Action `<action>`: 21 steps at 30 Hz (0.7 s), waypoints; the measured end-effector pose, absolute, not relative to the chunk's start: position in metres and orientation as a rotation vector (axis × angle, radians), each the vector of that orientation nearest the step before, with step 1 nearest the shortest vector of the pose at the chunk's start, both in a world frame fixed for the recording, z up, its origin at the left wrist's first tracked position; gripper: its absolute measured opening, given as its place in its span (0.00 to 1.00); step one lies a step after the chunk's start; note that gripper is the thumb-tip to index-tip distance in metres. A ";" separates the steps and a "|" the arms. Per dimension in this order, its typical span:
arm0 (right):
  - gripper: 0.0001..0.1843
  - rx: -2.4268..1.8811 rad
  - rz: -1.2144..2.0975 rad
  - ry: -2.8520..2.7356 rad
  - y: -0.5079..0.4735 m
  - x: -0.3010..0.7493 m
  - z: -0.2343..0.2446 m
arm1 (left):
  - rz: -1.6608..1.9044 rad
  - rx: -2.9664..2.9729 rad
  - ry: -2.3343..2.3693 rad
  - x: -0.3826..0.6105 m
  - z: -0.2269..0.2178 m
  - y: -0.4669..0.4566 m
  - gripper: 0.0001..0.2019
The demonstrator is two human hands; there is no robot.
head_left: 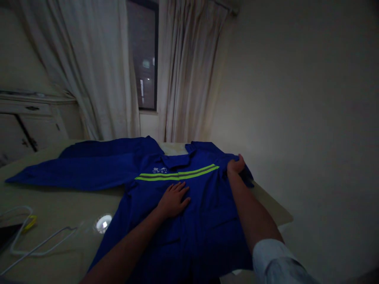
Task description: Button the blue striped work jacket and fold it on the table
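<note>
Blue work jacket (201,236) lies flat on the table (53,201) because left hand (173,200) presses it with spread fingers and right hand (236,165) pinches its edge.

White curtains (97,71) flank a dark window (142,55); a wire hanger (53,240) and glowing round light (103,223) lie on the table (65,209).

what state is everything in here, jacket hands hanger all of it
blue work jacket, spread front up on the table, sleeve stretched out sideways
left hand, open, pressed flat on the jacket
right hand, closed, gripping the jacket's edge
white wire hanger, lying on the table
round glowing disc, lit, on the table
cabinet drawer, shut
curtains, hanging parted beside the window
window, dark outside
</note>
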State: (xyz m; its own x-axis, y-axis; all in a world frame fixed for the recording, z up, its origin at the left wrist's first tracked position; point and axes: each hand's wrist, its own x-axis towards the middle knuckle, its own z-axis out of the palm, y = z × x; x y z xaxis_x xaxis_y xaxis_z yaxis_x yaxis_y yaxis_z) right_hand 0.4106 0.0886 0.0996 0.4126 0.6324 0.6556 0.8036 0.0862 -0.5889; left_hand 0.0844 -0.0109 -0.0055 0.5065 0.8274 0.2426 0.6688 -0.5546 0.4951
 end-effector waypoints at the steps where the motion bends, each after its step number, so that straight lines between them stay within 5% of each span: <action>1: 0.26 -1.645 -0.259 -1.350 0.091 0.401 0.100 | 0.745 2.320 1.233 0.083 -0.005 -0.008 0.28; 7: 0.18 -1.349 -0.302 -2.609 0.077 0.329 0.055 | 1.392 0.974 1.092 0.060 0.006 0.018 0.26; 12: 0.19 -1.395 -0.292 -2.525 0.061 0.323 0.014 | 1.416 0.535 0.975 0.032 0.028 0.033 0.20; 21: 0.27 -1.477 -0.206 -2.264 0.052 0.330 0.015 | 1.172 0.368 1.042 0.001 0.053 0.040 0.21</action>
State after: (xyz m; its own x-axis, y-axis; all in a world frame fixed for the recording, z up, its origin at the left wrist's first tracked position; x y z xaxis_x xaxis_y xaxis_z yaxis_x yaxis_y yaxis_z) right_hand 0.3301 0.0521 0.0152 -0.3422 0.8368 0.4275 0.9001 0.4225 -0.1066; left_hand 0.0008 0.0399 0.0527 0.0145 0.8807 -0.4735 -0.5733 0.3953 0.7177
